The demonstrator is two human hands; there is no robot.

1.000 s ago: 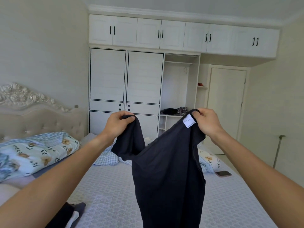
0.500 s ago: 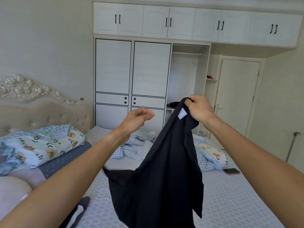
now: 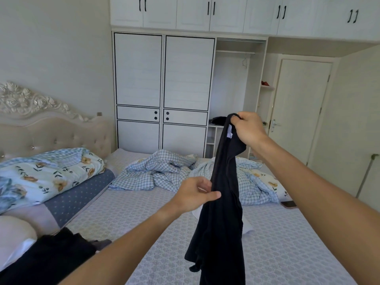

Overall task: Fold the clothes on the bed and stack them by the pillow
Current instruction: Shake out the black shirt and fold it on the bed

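Right hand (image 3: 247,128): you grip the black garment's (image 3: 223,212) top edge, raised over the bed (image 3: 123,219).
Left hand (image 3: 195,194): you pinch its side fold; fingers partly hidden.
Garment hem: cut off below.

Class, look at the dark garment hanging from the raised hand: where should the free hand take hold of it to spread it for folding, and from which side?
Judging by its pose, pinch the left edge of the black garment about halfway down, coming in from the left. The right hand holds its top, so it hangs in a narrow bunch. The left hand is already at that edge; pulling left should open it.
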